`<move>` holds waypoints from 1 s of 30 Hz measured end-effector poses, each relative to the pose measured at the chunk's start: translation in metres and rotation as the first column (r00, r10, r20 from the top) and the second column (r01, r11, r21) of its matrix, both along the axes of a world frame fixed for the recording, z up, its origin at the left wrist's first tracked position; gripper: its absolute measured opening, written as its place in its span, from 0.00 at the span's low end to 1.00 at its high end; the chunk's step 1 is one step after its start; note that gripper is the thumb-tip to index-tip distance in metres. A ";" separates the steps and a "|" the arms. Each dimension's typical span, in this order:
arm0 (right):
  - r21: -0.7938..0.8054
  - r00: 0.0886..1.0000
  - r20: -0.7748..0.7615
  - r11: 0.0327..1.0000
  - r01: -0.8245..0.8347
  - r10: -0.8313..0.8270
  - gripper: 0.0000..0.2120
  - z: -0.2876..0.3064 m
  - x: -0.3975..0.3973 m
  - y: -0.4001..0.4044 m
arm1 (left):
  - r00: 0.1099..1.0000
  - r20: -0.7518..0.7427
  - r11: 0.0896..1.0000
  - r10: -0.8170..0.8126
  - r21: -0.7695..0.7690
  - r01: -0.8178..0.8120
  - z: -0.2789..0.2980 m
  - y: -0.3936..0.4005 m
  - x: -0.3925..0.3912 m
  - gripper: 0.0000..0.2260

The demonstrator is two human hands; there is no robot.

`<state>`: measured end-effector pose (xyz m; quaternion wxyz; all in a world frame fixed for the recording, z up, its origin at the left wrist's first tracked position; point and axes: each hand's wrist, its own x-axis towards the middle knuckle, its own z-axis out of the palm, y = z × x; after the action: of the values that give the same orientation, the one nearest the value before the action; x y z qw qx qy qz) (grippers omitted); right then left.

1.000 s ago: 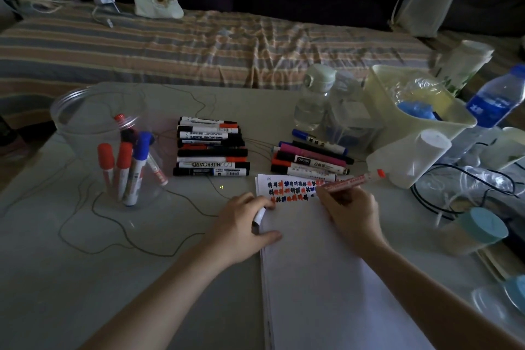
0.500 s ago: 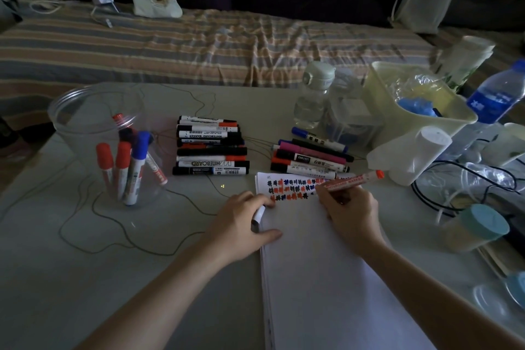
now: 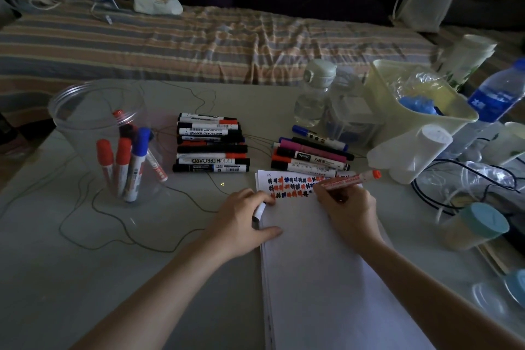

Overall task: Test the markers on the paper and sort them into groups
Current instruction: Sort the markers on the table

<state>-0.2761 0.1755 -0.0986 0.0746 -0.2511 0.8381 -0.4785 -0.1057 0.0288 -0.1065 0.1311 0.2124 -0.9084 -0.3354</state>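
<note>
Red marker [image 3: 348,179] sits pinched in the right hand [image 3: 345,204], tip on the paper [image 3: 321,278] (among coloured scribbles); the left hand [image 3: 241,220] curls round a white cap [image 3: 259,211] at the paper's edge.

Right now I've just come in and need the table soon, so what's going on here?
A person is testing markers. The right hand holds a red marker with its tip on the paper, beside rows of red, blue and black test marks. The left hand steadies the pad and holds a small white cap. Two sorted piles lie behind; more markers stand in a clear jar.
</note>
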 end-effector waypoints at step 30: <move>-0.202 0.931 0.345 0.978 -0.050 0.119 0.04 0.058 0.056 0.000 | 0.944 -0.103 0.831 0.312 0.511 -0.219 0.051 0.025 0.036 0.05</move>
<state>-0.2203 0.1759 -0.0404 0.2210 -0.2025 0.7499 -0.5898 -0.0694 0.0538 -0.0559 0.2007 0.3317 -0.7380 -0.5523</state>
